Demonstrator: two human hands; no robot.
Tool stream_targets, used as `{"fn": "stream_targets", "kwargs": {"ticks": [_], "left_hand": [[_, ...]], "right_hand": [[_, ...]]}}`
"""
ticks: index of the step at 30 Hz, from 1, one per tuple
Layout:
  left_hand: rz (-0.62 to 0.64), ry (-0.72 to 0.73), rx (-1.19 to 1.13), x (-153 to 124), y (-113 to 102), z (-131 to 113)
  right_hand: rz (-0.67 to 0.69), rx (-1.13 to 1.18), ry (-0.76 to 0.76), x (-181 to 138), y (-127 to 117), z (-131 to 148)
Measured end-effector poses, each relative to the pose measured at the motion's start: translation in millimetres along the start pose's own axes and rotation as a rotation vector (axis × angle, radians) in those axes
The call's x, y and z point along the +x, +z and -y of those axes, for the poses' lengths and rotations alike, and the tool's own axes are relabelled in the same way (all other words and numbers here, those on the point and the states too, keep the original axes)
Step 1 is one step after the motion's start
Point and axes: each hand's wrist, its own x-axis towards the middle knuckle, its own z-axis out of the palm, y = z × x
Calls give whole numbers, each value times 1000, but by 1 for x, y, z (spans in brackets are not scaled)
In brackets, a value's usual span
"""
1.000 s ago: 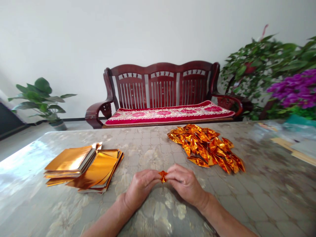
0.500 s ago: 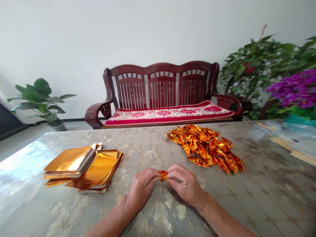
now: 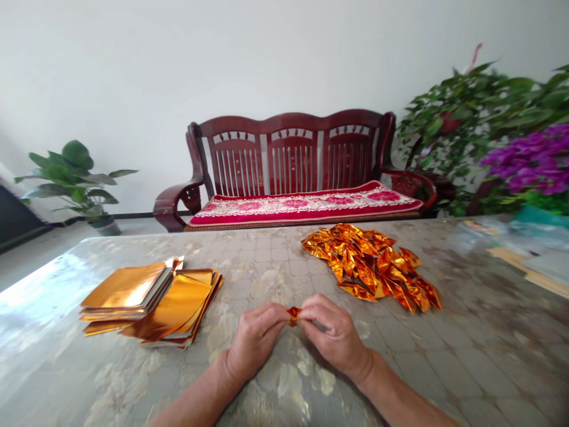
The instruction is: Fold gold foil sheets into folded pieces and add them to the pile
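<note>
Between my two hands is a small folded piece of gold foil paper (image 3: 294, 315), pinched at both ends. My left hand (image 3: 258, 335) grips its left end between thumb and fingers, and my right hand (image 3: 335, 335) holds the right end the same way. Only the middle of the piece shows; the fingertips cover its ends. To the left lie stacks of flat gold foil sheets (image 3: 127, 286), partly fanned out. Beyond my right hand is a heap of folded gold foil pieces (image 3: 364, 261), pointed at their ends.
The table (image 3: 253, 261) has a patterned, glossy cover. Plastic bags and flat card pieces (image 3: 528, 267) lie at its right edge. Past the far edge stands a dark red wooden bench (image 3: 288, 154) with a floral mat. Potted plants (image 3: 75, 178) flank it.
The foil piece between my fingers has changed slightly in shape and looks darker in the middle. Both hands stay almost in place; the stacks and heap are unchanged.
</note>
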Motion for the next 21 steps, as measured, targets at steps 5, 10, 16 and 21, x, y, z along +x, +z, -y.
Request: {"fn": "stream_targets", "kwargs": {"ticks": [5, 10, 16, 21], "left_hand": [[13, 61, -43, 3, -2, 3], [-10, 55, 43, 1, 0, 3], [-28, 24, 54, 1, 1, 0], [-1, 63, 70, 2, 0, 2]], "right_hand": [[-3, -12, 4, 1, 2, 2], [15, -60, -20, 0, 0, -1], [35, -104, -49, -1, 0, 0], [17, -129, -52, -2, 2, 1]]}}
